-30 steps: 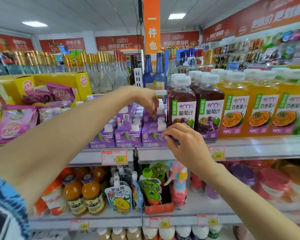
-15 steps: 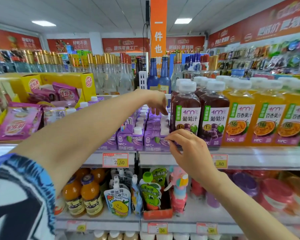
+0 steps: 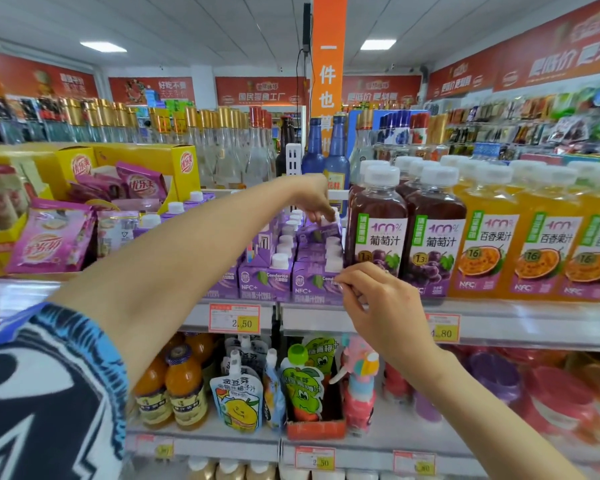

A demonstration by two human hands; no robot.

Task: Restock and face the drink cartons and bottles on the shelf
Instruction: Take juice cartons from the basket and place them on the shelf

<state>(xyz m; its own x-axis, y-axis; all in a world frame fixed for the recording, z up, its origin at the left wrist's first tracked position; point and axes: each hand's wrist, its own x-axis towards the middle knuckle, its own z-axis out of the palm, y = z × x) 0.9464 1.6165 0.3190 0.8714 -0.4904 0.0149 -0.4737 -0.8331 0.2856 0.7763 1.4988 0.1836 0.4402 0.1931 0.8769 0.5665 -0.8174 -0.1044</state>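
— Well, our right hand [image 3: 378, 306] pinches thumb and fingertips on the right front corner of the foremost small purple cardboard juice carton with a white screw cap [image 3: 312, 282].

— And our left hand [image 3: 312, 199] reaches over the rows, fingers bent down onto a rear purple carton [image 3: 321, 232]. We cannot tell whether it grips it.

— Where do we find the cartons?

— We see them lined up in rows on the pale metal shelf [image 3: 499, 323], just beside the dark grape juice bottles with white caps [image 3: 378, 237]. Further right we see clear plastic bottles of orange passion-fruit juice [image 3: 492, 244].

— Under the cartons we read a red-and-yellow price tag [image 3: 234, 318], and below it we see printed drink pouches [image 3: 236, 400].
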